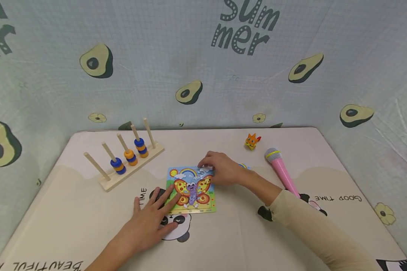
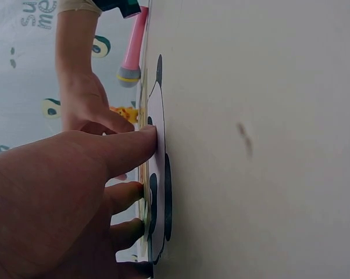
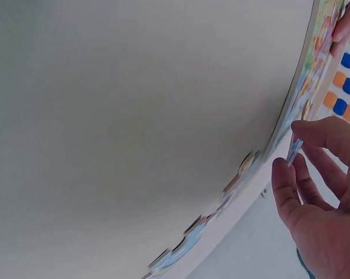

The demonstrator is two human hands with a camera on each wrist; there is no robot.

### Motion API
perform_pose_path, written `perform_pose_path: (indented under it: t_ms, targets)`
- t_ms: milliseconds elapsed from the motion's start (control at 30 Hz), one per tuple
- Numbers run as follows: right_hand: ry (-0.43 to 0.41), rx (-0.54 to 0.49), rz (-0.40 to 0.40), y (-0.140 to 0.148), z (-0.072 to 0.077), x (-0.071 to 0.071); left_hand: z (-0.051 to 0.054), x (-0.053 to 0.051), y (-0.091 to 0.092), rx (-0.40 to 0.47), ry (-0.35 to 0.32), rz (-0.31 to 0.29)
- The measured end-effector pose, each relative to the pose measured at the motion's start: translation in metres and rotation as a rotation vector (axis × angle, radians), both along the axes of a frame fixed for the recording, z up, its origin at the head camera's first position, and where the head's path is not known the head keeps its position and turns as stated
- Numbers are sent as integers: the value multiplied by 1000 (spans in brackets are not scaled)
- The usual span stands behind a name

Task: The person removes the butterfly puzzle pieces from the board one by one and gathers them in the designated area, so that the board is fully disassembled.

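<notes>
A square butterfly jigsaw puzzle (image 1: 191,194) lies flat on the table. At its upper right corner my right hand (image 1: 225,168) pinches a jigsaw piece (image 3: 295,149) between thumb and fingers, as the right wrist view shows. The piece is tilted, close to the puzzle's surface. My left hand (image 1: 152,222) rests with spread fingers across the puzzle's left edge, some fingertips on the picture and the thumb on the tablecloth. Loose jigsaw pieces (image 3: 184,247) lie beyond the puzzle's right side, mostly hidden behind the right hand in the head view.
A wooden peg rack (image 1: 135,167) with blue and orange beads stands at the back left. Toward the back right are a small orange figurine (image 1: 251,142) and a pink toy microphone (image 1: 283,173), near the right forearm. A printed curtain (image 1: 156,75) hangs behind the table.
</notes>
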State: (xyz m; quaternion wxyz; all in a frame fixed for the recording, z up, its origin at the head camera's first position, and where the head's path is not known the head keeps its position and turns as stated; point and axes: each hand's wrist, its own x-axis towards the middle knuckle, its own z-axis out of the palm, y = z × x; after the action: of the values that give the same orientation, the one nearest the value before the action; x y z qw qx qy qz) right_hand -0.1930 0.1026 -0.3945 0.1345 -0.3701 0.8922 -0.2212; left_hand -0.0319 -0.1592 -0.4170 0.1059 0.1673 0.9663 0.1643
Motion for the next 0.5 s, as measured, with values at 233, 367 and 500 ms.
perform_pose_path:
  t_ms: [233,367,500]
  targets:
    - [-26,-19,-32,17,3,-2,-1,0,1,-1,13,0]
    - [-23,-24,-42,27,2,-5,-1,0,1,-2,14,1]
    - [-23,-28,-52,37,1,-6,-1,0,1,-3,11,4]
